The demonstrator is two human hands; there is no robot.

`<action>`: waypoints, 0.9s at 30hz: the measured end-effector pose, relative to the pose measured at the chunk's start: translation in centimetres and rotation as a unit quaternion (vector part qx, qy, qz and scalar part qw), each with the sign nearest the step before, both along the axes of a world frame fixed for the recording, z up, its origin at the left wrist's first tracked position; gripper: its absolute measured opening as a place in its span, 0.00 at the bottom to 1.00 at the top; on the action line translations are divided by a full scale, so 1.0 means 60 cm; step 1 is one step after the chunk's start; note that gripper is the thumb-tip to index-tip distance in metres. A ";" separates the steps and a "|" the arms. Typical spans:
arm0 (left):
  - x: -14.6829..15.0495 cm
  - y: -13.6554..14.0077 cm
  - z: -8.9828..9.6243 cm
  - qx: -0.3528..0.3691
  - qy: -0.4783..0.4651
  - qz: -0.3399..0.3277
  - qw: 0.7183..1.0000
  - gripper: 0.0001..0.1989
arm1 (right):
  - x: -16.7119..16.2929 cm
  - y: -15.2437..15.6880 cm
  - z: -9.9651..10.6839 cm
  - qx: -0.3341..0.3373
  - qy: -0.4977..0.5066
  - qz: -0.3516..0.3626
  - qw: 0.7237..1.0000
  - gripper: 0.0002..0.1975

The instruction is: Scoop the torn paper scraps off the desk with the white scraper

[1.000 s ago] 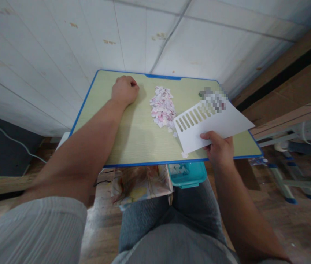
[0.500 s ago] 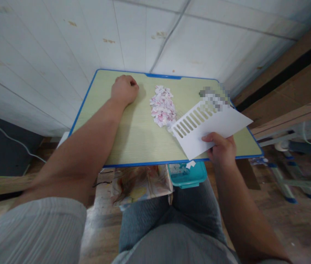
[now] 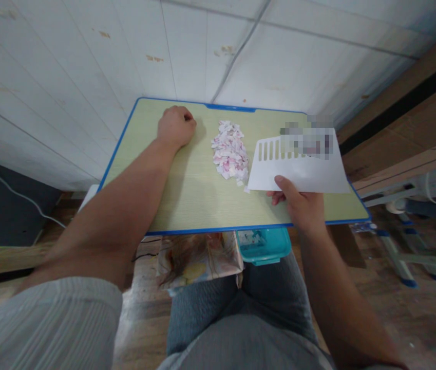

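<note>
My left hand (image 3: 176, 126) rests on the left part of the table, curled into a loose fist. A dark hollow shows at its thumb side and I see nothing in it. My right hand (image 3: 304, 208) grips the lower edge of a white slotted sheet (image 3: 290, 177), thumb on top, fingers underneath. A row of long slots runs along the sheet's upper left part; its upper right is pixelated. Between my hands lies a pile of torn paper scraps (image 3: 230, 150), white with pink marks. The sheet's left corner is beside the pile's lower right end.
The pale green table (image 3: 198, 198) has a blue edge and stands against a white panelled wall (image 3: 125, 51). Below its front edge, a turquoise container (image 3: 266, 257) with pale bits inside sits near my lap, beside a patterned box (image 3: 202, 259). Brown boards (image 3: 414, 123) stand on the right.
My right hand has turned the slotted sheet level and drawn it back from the table's front edge. A scrap at that edge has dropped from view there. My left hand is nearly still.
</note>
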State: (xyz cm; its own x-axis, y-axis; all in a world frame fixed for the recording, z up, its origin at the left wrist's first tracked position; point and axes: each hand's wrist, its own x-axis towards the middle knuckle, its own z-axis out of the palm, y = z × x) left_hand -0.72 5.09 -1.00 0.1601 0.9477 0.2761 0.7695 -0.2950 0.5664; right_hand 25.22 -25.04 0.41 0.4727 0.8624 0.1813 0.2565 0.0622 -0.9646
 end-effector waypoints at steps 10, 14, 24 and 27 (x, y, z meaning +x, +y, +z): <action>-0.002 0.002 0.000 -0.002 0.004 -0.006 1.000 0.11 | 0.010 0.000 -0.008 0.018 0.056 -0.035 0.998 0.11; -0.001 0.011 -0.011 0.016 0.014 -0.002 1.000 0.13 | 0.004 0.005 -0.007 -0.005 -0.032 0.017 0.999 0.19; -0.002 0.021 -0.022 0.032 0.019 0.003 0.999 0.09 | 0.010 0.009 -0.011 -0.005 0.050 -0.042 0.998 0.13; -0.004 0.022 -0.024 0.040 0.022 0.001 0.999 0.08 | 0.016 0.006 -0.012 0.024 0.102 -0.092 0.990 0.09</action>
State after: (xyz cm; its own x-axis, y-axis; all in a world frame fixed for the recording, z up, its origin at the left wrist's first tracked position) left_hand -0.94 6.44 -2.41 0.1727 0.9233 0.3431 0.7938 -0.3367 0.5065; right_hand 26.20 -24.69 -0.30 0.6525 0.7506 0.1047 0.0678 0.0798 -0.9945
